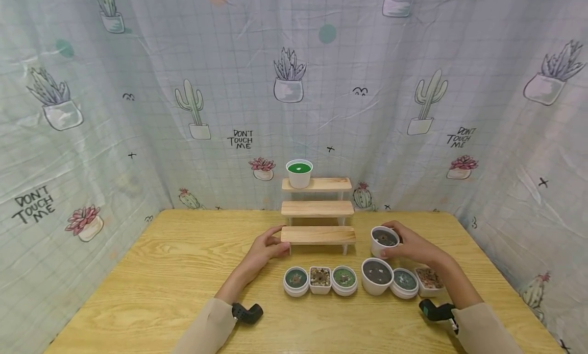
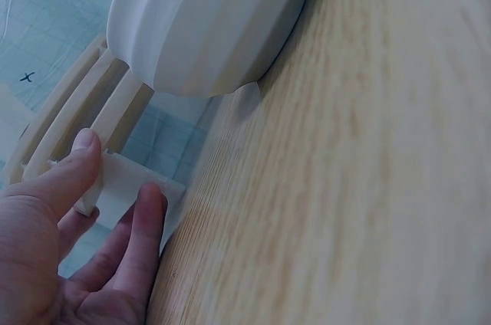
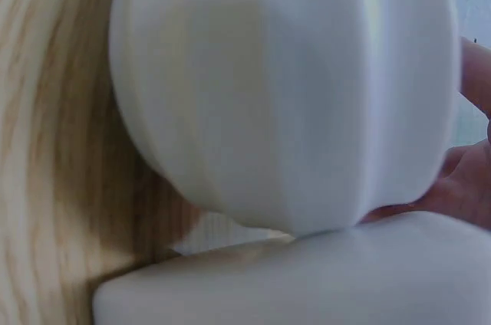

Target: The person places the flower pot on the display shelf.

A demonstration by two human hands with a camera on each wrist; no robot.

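My left hand (image 1: 261, 253) grips the left end of the lowest step of a three-step wooden plant stand (image 1: 318, 235). In the left wrist view its thumb rests at the step's edge, with the fingers by the pale leg (image 2: 126, 185). To the right of the stand, my right hand (image 1: 410, 245) holds a round white pot (image 1: 377, 248) with dark filling, thumb in front and fingers behind. A similar white pot (image 1: 377, 285) stands just in front of it. In the right wrist view, a ribbed white pot (image 3: 291, 95) hides most of that hand.
A white pot with a green top (image 1: 300, 178) sits on the top step's left side. Small pots line the front: a teal-topped one (image 1: 296, 292), a square pebbled one (image 1: 320, 288), a green-topped one (image 1: 344, 289), another teal one (image 1: 405, 291) and a square reddish one (image 1: 431, 290).
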